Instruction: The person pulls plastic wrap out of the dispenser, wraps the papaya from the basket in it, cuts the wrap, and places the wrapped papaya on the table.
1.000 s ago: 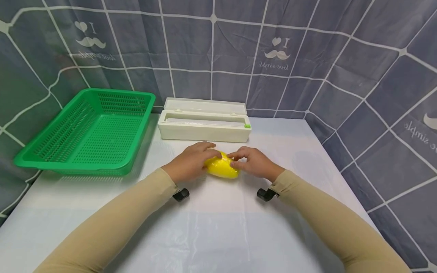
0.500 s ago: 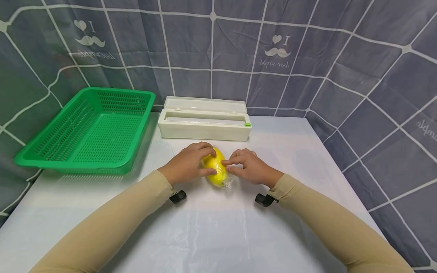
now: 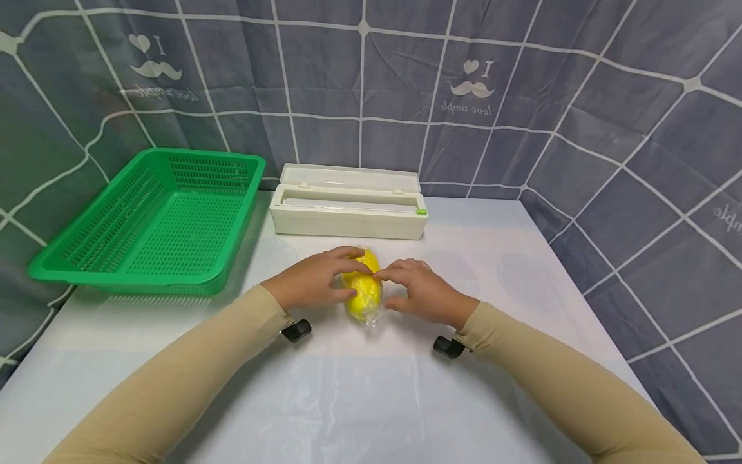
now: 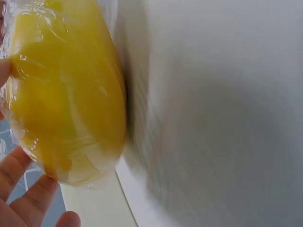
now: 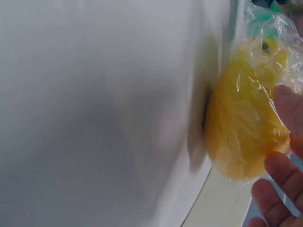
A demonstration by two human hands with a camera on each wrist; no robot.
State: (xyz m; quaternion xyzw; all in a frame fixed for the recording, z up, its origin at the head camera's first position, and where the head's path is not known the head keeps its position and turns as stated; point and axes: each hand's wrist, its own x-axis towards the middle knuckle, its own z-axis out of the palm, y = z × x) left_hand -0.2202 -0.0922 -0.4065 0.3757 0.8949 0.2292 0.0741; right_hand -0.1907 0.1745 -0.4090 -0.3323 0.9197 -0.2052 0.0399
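Note:
A yellow oval fruit (image 3: 364,298), wrapped in clear cling film, lies lengthwise on the white table; its exact kind is hard to tell. My left hand (image 3: 310,278) holds it from the left, fingers curved over its top and thumb at its near left side. From the right, my right hand (image 3: 426,293) touches the wrapped top with an extended index finger, the thumb spread apart by the right edge. Loose film (image 5: 260,21) bunches at the fruit's near end, over a dark stem spot. Fingertips (image 4: 40,189) touch the far end in the left wrist view.
Behind the fruit stands a white cling film dispenser (image 3: 348,222), lid raised and roll inside. A green plastic basket (image 3: 174,281) sits at the left back. Grey checked curtain (image 3: 400,77) closes off the back and right side of the table (image 3: 371,399).
The fruit has turned from lying crosswise to pointing lengthwise toward me. My left hand has shifted slightly left, and my right index finger has come onto the fruit's top.

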